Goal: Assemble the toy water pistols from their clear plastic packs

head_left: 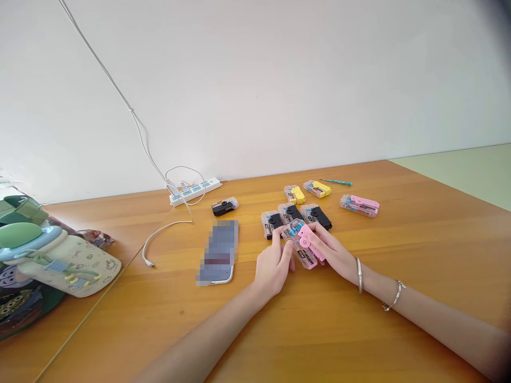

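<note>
A clear and pink device is held between my two hands over the wooden table. My left hand grips its left side, with the thumb along the lower edge. On its pink part lie the fingers of my right hand. Just behind are three black and clear devices, close together. Farther back lie two yellow and clear devices. Another pink and clear device rests to the right. A single black device lies at the left.
A phone lies left of my hands. Behind it are a white power strip and a loose cable. A teal screwdriver is at the back; a bottle stands at the far left.
</note>
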`<state>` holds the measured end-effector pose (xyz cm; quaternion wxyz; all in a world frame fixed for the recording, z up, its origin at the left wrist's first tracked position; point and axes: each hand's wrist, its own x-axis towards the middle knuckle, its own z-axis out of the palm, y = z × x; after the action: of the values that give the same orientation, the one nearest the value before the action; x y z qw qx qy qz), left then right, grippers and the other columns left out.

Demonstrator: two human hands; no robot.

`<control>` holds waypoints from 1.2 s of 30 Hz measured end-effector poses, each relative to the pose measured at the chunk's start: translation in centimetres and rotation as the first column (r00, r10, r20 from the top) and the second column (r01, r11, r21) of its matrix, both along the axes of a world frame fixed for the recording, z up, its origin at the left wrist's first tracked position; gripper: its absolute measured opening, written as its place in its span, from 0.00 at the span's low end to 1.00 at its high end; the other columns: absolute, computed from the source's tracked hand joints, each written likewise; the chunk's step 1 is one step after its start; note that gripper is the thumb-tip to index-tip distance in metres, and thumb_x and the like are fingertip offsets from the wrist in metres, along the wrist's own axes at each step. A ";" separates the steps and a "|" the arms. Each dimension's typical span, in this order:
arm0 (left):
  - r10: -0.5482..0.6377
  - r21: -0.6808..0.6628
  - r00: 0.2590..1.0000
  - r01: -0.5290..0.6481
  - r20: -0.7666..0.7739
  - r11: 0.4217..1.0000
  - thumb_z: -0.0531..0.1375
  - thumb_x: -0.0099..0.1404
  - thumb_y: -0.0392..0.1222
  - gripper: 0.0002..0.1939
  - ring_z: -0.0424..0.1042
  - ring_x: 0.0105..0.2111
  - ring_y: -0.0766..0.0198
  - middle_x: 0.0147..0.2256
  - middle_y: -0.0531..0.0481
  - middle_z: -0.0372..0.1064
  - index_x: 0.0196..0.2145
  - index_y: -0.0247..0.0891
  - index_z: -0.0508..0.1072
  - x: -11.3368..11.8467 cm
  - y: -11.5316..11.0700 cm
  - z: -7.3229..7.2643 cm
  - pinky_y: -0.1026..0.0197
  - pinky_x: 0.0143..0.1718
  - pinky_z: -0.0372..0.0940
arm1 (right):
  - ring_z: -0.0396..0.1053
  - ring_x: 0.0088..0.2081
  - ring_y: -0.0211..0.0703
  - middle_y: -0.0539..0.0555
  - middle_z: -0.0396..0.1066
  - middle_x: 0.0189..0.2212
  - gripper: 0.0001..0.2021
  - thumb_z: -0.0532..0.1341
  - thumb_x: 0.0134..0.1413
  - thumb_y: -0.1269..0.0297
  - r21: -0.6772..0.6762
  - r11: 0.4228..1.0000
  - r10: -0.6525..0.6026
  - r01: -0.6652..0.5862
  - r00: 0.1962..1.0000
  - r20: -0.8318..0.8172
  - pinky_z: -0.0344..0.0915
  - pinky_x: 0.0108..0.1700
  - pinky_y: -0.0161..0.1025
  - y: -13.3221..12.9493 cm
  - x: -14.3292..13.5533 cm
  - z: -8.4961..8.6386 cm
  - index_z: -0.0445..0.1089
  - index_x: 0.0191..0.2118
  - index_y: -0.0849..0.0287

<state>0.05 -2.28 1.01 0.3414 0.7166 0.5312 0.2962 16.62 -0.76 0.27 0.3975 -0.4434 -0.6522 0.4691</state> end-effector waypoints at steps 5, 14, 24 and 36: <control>-0.034 -0.005 0.993 0.034 0.111 0.999 0.40 0.68 0.50 0.19 0.71 0.30 0.60 0.25 0.55 0.71 0.54 0.42 0.50 0.0 0.1 -0.3 0.60 0.35 0.60 | 0.63 0.30 0.37 0.50 0.64 0.33 0.14 0.47 0.60 0.50 0.081 0.996 0.043 -0.046 0.999 0.030 0.62 0.29 0.35 -0.2 -0.1 0.1 0.57 0.41 0.56; -0.040 0.060 0.993 0.033 0.115 0.998 0.44 0.67 0.44 0.14 0.68 0.33 0.64 0.30 0.55 0.69 0.50 0.45 0.57 -0.1 0.3 -0.5 0.62 0.38 0.59 | 0.69 0.35 0.45 0.53 0.69 0.34 0.13 0.55 0.54 0.54 0.363 0.898 -0.269 0.248 0.963 0.009 0.65 0.30 0.37 2.5 3.0 0.9 0.60 0.42 0.56; -0.175 0.105 0.985 0.172 0.013 0.979 0.44 0.67 0.41 0.11 0.64 0.25 0.67 0.27 0.55 0.68 0.39 0.42 0.64 -0.1 0.0 -0.4 0.66 0.29 0.56 | 0.72 0.34 0.47 0.55 0.73 0.34 0.14 0.55 0.50 0.56 0.584 0.665 -0.703 0.466 0.656 0.277 0.65 0.38 0.43 6.6 8.8 0.8 0.64 0.42 0.56; -0.188 0.164 0.966 0.218 -0.176 0.962 0.47 0.62 0.37 0.11 0.65 0.25 0.67 0.26 0.56 0.69 0.36 0.43 0.69 0.1 -0.3 0.0 0.66 0.27 0.54 | 0.70 0.24 0.40 0.51 0.73 0.40 0.14 0.49 0.54 0.54 0.428 0.794 -0.606 0.431 0.517 0.604 0.59 0.26 0.37 7.0 9.4 0.0 0.66 0.38 0.53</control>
<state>0.14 -2.57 0.98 0.2594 0.8170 0.4509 0.2488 26.04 6.28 0.24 0.2804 -0.7164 -0.6377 0.0397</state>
